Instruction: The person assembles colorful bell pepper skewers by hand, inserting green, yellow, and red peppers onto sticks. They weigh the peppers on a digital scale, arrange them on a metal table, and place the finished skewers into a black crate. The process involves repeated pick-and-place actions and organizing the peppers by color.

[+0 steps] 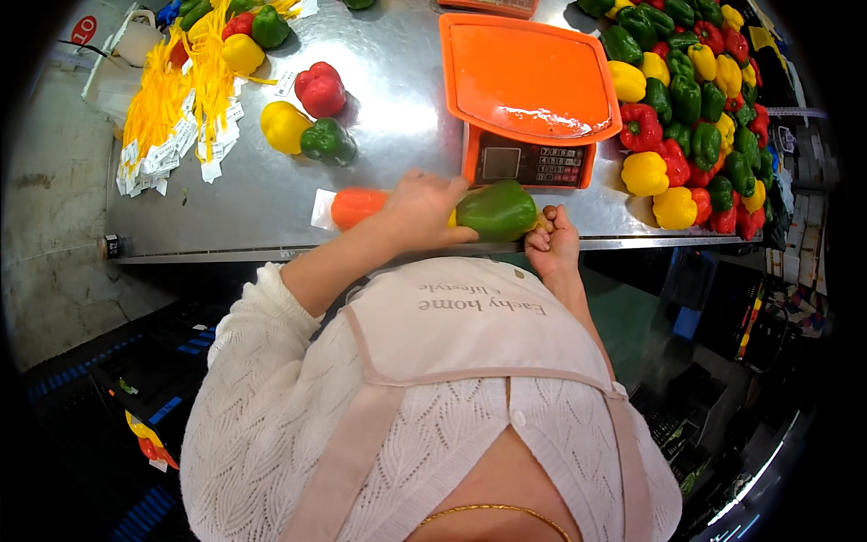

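Near the table's front edge lies a row of bell peppers, seemingly in a yellow mesh sleeve. An orange-red pepper (354, 208) is at its left end, beside a white tag (322, 209). A green pepper (497, 212) makes up the right end, and a sliver of yellow shows between. My left hand (426, 212) closes over the middle of the row, hiding most of it. At the green pepper's right end, my right hand (553, 237) is closed, its fingers pinched around the yellowish mesh end.
Just beyond stands an orange weighing scale (533, 77). Loose red (320, 89), yellow (284, 127) and green peppers (328, 142) sit left of it. Yellow mesh sleeves with white tags (176, 108) hang at the far left. A large pepper pile (695, 117) covers the right side.
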Motion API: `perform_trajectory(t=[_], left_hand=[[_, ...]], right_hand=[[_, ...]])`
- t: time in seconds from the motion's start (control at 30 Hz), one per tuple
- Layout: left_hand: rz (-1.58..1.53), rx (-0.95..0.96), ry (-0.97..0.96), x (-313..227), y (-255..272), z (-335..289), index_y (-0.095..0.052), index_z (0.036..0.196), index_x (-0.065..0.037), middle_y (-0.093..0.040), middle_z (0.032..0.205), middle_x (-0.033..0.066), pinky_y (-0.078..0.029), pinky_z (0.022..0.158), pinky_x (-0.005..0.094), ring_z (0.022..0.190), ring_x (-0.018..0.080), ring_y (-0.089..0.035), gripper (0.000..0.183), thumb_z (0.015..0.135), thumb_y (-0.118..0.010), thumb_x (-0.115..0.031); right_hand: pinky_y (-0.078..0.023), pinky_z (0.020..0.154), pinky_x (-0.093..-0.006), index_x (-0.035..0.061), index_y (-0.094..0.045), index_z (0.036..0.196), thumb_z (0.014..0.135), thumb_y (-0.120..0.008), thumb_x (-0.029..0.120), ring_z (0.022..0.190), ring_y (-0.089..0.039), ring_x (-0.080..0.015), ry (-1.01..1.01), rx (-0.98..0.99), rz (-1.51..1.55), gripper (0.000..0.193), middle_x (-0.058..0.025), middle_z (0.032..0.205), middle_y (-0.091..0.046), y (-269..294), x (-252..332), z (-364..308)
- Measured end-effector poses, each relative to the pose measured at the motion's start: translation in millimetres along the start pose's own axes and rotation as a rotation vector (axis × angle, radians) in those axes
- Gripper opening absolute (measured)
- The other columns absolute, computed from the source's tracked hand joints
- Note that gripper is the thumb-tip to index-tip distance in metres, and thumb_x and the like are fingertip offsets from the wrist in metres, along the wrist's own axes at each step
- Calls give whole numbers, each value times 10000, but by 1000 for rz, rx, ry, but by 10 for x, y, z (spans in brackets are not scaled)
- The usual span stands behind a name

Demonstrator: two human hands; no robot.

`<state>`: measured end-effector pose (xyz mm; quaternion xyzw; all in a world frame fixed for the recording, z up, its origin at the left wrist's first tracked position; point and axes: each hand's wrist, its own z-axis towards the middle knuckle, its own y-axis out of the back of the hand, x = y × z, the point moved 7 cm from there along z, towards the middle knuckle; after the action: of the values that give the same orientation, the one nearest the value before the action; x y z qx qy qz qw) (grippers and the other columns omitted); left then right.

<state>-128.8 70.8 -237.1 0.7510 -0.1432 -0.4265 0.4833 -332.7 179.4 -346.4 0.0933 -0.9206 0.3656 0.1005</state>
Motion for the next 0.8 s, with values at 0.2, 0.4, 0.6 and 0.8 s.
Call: perform_trajectory(t=[0.2,0.4,0.6,0.8], left_hand=[[170,-51,-12,-58,-19,-9,-525,1249,-62,-625,1087,150,-416,911,471,1027,334,-606,784,691,-831,-520],[188,21,30,47,-144,61,-501,1251,-57,-608,1128,154,-438,917,489,1048,352,-615,743,692,-831,-416],[28,104,82,119,-106,108,-505,1247,-75,-634,1095,173,-475,882,513,1003,381,-643,662,709,-797,-329],[108,108,153,143,-119,153,-532,1229,-78,-643,1091,166,-468,895,499,1027,370,-635,718,717,-817,-493]], right_hand=[[-250,423,-228,144,-495,807,1073,-437,375,503,-274,-90,53,-51,9,358,41,631,-343,12,-9,8],[-264,433,-231,141,-493,808,1076,-427,385,513,-284,-94,23,-38,38,368,38,640,-352,-32,-34,-12],[-287,466,-234,142,-493,817,1075,-434,387,536,-308,-99,28,1,6,361,34,655,-360,-77,-41,-132],[-280,455,-239,146,-487,815,1074,-434,395,520,-312,-96,15,-37,-128,363,41,641,-356,-9,-111,-5]])
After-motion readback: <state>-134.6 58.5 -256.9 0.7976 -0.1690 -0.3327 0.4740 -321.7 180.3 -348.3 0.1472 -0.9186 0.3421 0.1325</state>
